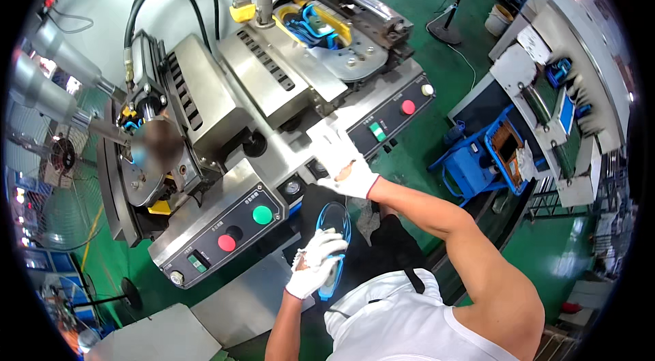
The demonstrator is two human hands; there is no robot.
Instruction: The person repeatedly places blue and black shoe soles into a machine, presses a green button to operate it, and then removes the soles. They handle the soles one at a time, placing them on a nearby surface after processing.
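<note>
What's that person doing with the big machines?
A person in white gloves stands at a metal press machine. The left hand holds a blue, see-through shoe-sole-shaped piece close to the body. The right hand reaches out over the machine's top, near the control panel with a red button and a green switch. Further back, another blue piece sits in a yellow-rimmed mould on the machine.

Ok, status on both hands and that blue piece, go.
Left hand gripping blue oval piece at waist. Right hand flat on machine deck, empty. Another blue piece sits in the far fixture.
</note>
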